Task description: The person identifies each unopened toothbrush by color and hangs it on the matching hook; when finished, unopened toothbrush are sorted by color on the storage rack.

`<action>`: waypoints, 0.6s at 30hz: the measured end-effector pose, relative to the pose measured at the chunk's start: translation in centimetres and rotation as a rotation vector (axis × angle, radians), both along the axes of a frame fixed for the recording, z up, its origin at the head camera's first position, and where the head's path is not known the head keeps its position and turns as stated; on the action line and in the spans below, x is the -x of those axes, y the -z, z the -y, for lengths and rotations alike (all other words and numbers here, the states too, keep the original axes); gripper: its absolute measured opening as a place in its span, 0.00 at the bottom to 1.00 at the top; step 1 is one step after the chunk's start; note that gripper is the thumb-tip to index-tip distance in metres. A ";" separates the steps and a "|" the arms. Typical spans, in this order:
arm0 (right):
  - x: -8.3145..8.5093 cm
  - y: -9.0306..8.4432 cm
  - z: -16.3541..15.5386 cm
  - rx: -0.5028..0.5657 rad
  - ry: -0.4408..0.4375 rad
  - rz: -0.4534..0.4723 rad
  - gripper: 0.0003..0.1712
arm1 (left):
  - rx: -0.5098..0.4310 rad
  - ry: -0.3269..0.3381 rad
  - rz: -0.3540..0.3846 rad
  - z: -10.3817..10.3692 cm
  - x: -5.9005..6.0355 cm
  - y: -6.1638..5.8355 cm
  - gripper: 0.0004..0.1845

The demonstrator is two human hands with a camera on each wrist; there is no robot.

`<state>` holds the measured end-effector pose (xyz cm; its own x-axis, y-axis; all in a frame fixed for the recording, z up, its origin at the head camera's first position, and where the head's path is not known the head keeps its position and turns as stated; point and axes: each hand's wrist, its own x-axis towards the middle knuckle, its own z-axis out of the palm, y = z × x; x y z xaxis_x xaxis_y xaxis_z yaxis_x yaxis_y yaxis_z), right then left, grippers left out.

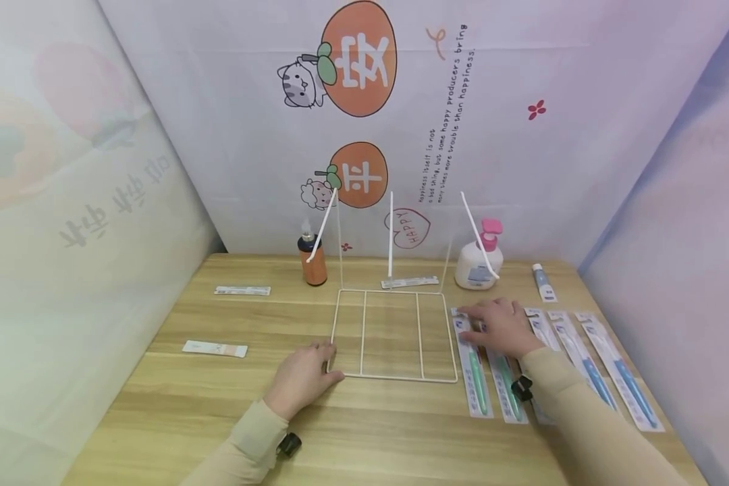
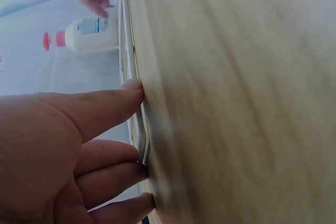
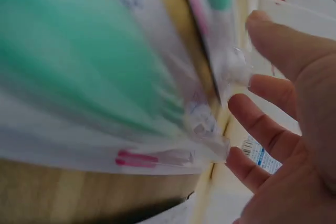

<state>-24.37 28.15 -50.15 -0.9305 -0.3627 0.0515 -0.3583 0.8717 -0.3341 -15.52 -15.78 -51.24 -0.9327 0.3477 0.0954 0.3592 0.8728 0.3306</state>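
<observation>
A white wire rack (image 1: 392,335) with three bays lies flat on the wooden table (image 1: 176,405), with three white rods rising behind it. My left hand (image 1: 316,368) rests at its front left corner; in the left wrist view its straight fingers (image 2: 113,103) touch the wire edge (image 2: 137,129). My right hand (image 1: 492,325) lies with fingers spread on the top ends of two packaged green toothbrushes (image 1: 477,379). The right wrist view shows those open fingers (image 3: 273,124) beside the clear packs (image 3: 105,77), gripping nothing.
Packaged blue toothbrushes (image 1: 627,378) lie in a row at the right. At the back stand an orange bottle (image 1: 313,260), a white pump bottle with a pink top (image 1: 478,264) and a small tube (image 1: 544,282). Flat packets (image 1: 214,348) lie on the left.
</observation>
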 end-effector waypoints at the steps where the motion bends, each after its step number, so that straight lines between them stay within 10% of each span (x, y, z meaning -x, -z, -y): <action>1: 0.1 0.2 0.1 -0.007 0.004 0.002 0.34 | -0.001 -0.002 0.008 0.0 0.0 0.0 0.30; 18: 0.6 1.2 -0.4 0.113 0.100 0.016 0.25 | 0.011 -0.006 0.014 -0.1 0.0 -0.1 0.30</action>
